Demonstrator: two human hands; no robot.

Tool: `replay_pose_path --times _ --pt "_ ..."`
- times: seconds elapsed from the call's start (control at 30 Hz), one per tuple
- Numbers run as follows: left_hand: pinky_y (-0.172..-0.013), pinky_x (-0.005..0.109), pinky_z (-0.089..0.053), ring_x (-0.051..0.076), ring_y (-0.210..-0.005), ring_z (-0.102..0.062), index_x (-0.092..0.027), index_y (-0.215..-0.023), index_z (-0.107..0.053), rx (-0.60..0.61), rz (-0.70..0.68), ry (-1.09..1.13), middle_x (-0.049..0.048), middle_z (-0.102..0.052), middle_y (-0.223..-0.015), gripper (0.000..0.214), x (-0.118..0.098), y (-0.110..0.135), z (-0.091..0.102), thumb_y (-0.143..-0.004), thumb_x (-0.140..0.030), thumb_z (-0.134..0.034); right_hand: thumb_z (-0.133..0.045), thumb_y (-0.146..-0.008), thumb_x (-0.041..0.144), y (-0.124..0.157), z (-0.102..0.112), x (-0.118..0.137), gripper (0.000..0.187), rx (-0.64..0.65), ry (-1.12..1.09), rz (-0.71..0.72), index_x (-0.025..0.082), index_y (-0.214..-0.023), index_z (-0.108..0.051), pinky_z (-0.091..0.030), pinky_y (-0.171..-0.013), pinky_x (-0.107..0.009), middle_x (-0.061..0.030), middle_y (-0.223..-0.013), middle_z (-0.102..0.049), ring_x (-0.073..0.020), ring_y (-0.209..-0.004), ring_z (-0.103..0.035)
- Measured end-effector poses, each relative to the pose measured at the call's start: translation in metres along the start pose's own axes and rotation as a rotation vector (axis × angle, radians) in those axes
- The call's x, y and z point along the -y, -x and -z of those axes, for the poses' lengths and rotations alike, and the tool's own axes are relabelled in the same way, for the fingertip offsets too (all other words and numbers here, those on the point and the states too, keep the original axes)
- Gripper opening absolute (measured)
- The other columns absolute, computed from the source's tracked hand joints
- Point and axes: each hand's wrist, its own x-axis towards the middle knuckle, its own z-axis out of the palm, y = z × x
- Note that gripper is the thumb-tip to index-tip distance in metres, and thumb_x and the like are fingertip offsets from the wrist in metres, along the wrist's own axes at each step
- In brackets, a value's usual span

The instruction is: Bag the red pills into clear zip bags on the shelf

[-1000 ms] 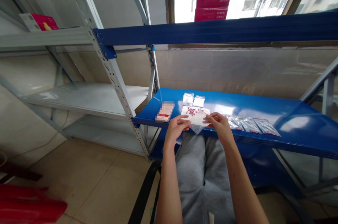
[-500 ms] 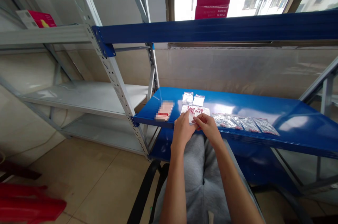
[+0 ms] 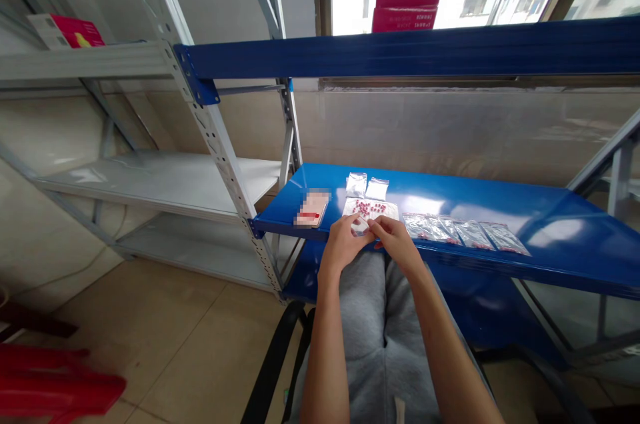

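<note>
My left hand [image 3: 341, 242] and my right hand [image 3: 397, 237] meet at the front edge of the blue shelf. Between their fingertips is a small clear plastic bag [image 3: 359, 227], which the fingers of both hands pinch. Just beyond it lies a white sheet [image 3: 391, 211] scattered with small red beads [image 3: 363, 209]. Whether any bead is inside the held bag I cannot tell. Behind the sheet are two piles of small zip bags, a left pile [image 3: 357, 185] and a right pile [image 3: 377, 189].
Several clear bags [image 3: 470, 235] with red bits at their lower ends lie in a row on the right of the blue shelf [image 3: 560, 224]. A blurred-out flat object [image 3: 314, 207] lies at the left. A blue crossbeam [image 3: 400, 57] spans above; grey uprights [image 3: 220, 137] stand left.
My left hand has shifted slightly left and down, opening a little more space between the fingertips. More of the clear bag shows. The camera view has shifted slightly.
</note>
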Motion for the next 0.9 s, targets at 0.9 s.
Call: replay_pose_path --times 0.9 --pt "-0.102 0.038 -0.046 0.026 -0.120 -0.061 -0.021 -0.126 -0.066 -0.076 0.087 -0.319 0.0080 -0.066 -0.119 0.047 0.014 0.001 0.008 -0.081 -0.035 -0.076 -0.061 -0.092 0.015 -0.091 0.011 -0.039 0.015 0.084 1.034 0.236 0.016 -0.099 -0.075 -0.043 -0.078 -0.027 -0.0114 -0.101 -0.073 -0.0213 -0.092 -0.065"
